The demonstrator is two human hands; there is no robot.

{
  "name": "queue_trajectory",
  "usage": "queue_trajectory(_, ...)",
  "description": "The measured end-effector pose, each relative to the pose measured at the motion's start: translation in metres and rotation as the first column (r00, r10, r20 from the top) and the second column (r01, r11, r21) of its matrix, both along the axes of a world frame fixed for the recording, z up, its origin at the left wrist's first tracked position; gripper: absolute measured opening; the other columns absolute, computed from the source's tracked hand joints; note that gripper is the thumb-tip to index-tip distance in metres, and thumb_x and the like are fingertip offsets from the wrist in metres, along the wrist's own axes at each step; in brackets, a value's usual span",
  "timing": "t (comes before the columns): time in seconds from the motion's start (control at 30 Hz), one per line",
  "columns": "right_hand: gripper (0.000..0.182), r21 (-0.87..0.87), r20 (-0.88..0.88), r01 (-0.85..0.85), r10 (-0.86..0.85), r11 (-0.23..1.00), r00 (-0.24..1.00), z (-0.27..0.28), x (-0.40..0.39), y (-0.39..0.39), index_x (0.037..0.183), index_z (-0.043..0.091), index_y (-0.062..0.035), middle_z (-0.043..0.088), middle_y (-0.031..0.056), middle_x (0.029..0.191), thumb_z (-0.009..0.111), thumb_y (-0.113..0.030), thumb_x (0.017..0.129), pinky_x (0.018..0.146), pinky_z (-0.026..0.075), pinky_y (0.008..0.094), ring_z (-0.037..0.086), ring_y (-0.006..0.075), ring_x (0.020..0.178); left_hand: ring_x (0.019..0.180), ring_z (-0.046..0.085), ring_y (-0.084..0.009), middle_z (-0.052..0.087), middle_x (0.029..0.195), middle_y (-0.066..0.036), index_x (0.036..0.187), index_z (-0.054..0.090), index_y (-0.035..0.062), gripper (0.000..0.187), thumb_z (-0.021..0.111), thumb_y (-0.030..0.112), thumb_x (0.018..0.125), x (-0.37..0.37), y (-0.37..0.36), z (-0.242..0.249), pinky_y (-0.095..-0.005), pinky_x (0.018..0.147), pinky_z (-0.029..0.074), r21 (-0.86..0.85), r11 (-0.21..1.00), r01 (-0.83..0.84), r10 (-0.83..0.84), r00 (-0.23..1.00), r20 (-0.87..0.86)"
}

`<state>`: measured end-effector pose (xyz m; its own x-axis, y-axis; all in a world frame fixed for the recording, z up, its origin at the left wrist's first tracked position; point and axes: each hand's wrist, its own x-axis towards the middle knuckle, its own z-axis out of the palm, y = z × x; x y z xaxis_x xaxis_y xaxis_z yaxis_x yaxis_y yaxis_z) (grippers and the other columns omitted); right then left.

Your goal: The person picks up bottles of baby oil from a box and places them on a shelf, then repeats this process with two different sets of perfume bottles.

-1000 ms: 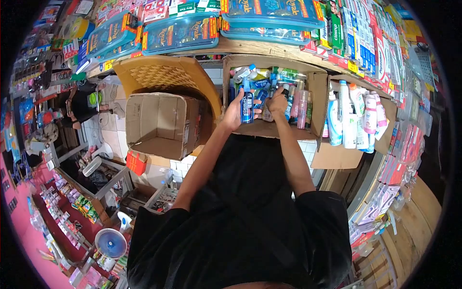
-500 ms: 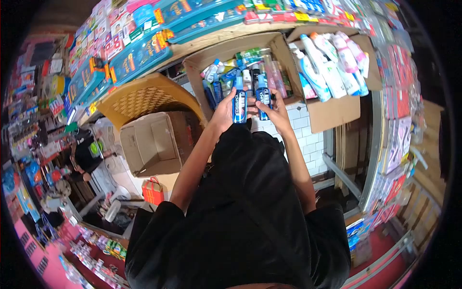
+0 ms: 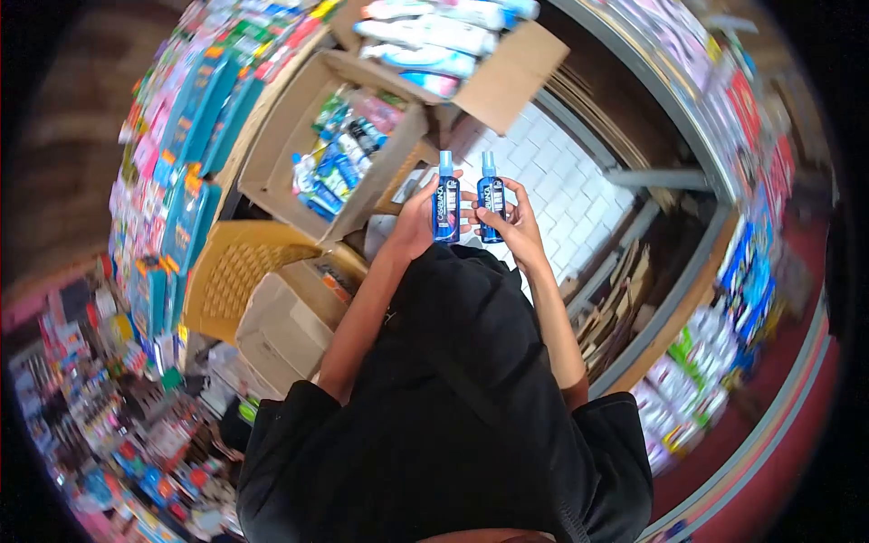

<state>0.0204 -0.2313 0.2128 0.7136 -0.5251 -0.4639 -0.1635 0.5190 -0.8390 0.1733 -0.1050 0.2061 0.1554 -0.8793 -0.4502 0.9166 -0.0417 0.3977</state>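
At upper centre of the frame, the left hand (image 3: pixel 418 222) grips a slim blue plastic spray bottle (image 3: pixel 444 199) and the right hand (image 3: pixel 516 226) grips a matching second blue spray bottle (image 3: pixel 491 199). Both stand side by side, long axes upright in the frame, pale caps pointing toward the top edge.

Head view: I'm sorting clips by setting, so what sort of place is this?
Most likely a small retail shop: hanging racks of packaged goods, open cartons of toiletry bottles, and two blue spray bottles, one in the left hand, one in the right hand.

One head-worn fisheye camera looks steeply down the person's chest, close on the hands (image 3: pixel 466 222) at 12 o'clock, shelves curving around.
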Motion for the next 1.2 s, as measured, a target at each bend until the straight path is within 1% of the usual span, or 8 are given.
queue_trajectory(0.03, 0.061, -0.023, 0.017, 0.036, -0.036, 0.999, 0.999, -0.001, -0.022, 0.001, 0.138, 0.036, -0.0067, 0.067, 0.0156, 0.106, 0.071, -0.005, 0.088, 0.07, 0.059, 0.0332, 0.069, 0.0198, 0.088, 0.102, 0.066, -0.032, 0.059, 0.122, -0.022, 0.147, 0.034, 0.0069, 0.056, 0.033, 0.045, 0.105, -0.014, -0.007, -0.001, -0.0448, 0.088, 0.055, -0.058, 0.998, 0.04, -0.043, 0.998, -0.051)
queue_trajectory(0.23, 0.064, 0.043, 0.03, 0.354, -0.355, 0.934, 0.934, 0.012, -0.131, 0.023, 0.139, 0.033, -0.0059, 0.065, 0.0192, 0.11, 0.069, 0.0, 0.087, 0.079, 0.058, 0.0334, 0.067, 0.021, 0.096, 0.109, 0.064, -0.0355, 0.055, 0.131, -0.024, 0.148, 0.034, 0.0064, 0.057, 0.035, 0.045, 0.105, -0.094, -0.04, 0.003, -0.0477, 0.09, 0.055, -0.06, 0.928, 0.368, -0.37, 0.929, -0.015)
queue_trajectory(0.37, 0.064, 0.083, 0.073, 0.548, -0.553, 0.833, 0.83, 0.014, -0.193, 0.046, 0.14, 0.032, -0.0052, 0.064, 0.0189, 0.109, 0.069, -0.002, 0.088, 0.077, 0.058, 0.0335, 0.067, 0.0219, 0.097, 0.11, 0.063, -0.0376, 0.052, 0.137, -0.024, 0.149, 0.033, 0.0064, 0.059, 0.038, 0.044, 0.104, -0.145, -0.058, 0.016, -0.0484, 0.092, 0.055, -0.047, 0.832, 0.552, -0.554, 0.831, -0.045)
queue_trajectory(0.63, 0.064, 0.047, 0.163, 0.84, -0.834, 0.541, 0.528, 0.017, -0.277, 0.099, 0.14, 0.032, -0.0044, 0.063, 0.0159, 0.109, 0.068, -0.003, 0.087, 0.074, 0.058, 0.0316, 0.069, 0.0209, 0.093, 0.111, 0.063, -0.0353, 0.052, 0.137, -0.023, 0.149, 0.034, 0.007, 0.059, 0.041, 0.044, 0.103, -0.234, -0.099, 0.037, -0.0473, 0.091, 0.056, -0.066, 0.488, 0.87, -0.872, 0.489, -0.002)
queue_trajectory(0.97, 0.065, 0.06, 0.161, 0.996, -0.985, 0.067, 0.057, 0.053, -0.344, 0.135, 0.141, 0.031, -0.0074, 0.064, 0.0187, 0.115, 0.066, 0.0, 0.086, 0.076, 0.059, 0.0365, 0.07, 0.0273, 0.098, 0.114, 0.062, -0.0359, 0.049, 0.141, -0.019, 0.15, 0.031, 0.0101, 0.055, 0.041, 0.039, 0.104, -0.365, -0.151, 0.053, -0.0498, 0.094, 0.053, -0.124, -0.002, 0.992, -0.996, -0.014, -0.09)
queue_trajectory(1.07, 0.063, 0.061, 0.182, 0.996, -0.98, -0.065, -0.075, 0.058, -0.367, 0.135, 0.14, 0.033, -0.0086, 0.065, 0.0188, 0.114, 0.066, 0.0, 0.087, 0.077, 0.059, 0.0371, 0.07, 0.0267, 0.097, 0.114, 0.061, -0.0358, 0.049, 0.142, -0.019, 0.151, 0.031, 0.0106, 0.056, 0.041, 0.038, 0.104, -0.405, -0.169, 0.062, -0.0503, 0.094, 0.053, -0.122, -0.156, 0.98, -0.987, -0.159, -0.013)
queue_trajectory(1.1, 0.063, 0.05, 0.192, 0.994, -0.975, -0.102, -0.11, 0.061, -0.374, 0.135, 0.14, 0.034, -0.0086, 0.065, 0.0186, 0.114, 0.066, 0.0, 0.087, 0.077, 0.059, 0.0372, 0.07, 0.0265, 0.097, 0.117, 0.061, -0.0354, 0.049, 0.142, -0.02, 0.15, 0.031, 0.0091, 0.054, 0.044, 0.031, 0.103, -0.417, -0.175, 0.064, -0.0502, 0.096, 0.053, -0.166, -0.2, 0.966, -0.978, -0.206, -0.022)
queue_trajectory(1.2, 0.061, 0.003, 0.222, 0.985, -0.96, -0.174, -0.17, 0.095, -0.391, 0.132, 0.14, 0.035, -0.0076, 0.065, 0.0179, 0.116, 0.066, -0.002, 0.088, 0.077, 0.058, 0.0368, 0.069, 0.0257, 0.097, 0.122, 0.057, -0.0401, 0.041, 0.148, -0.022, 0.152, 0.024, 0.0056, 0.057, 0.044, 0.027, 0.103, -0.452, -0.19, 0.084, -0.0513, 0.098, 0.051, -0.132, -0.348, 0.928, -0.933, -0.329, 0.149)
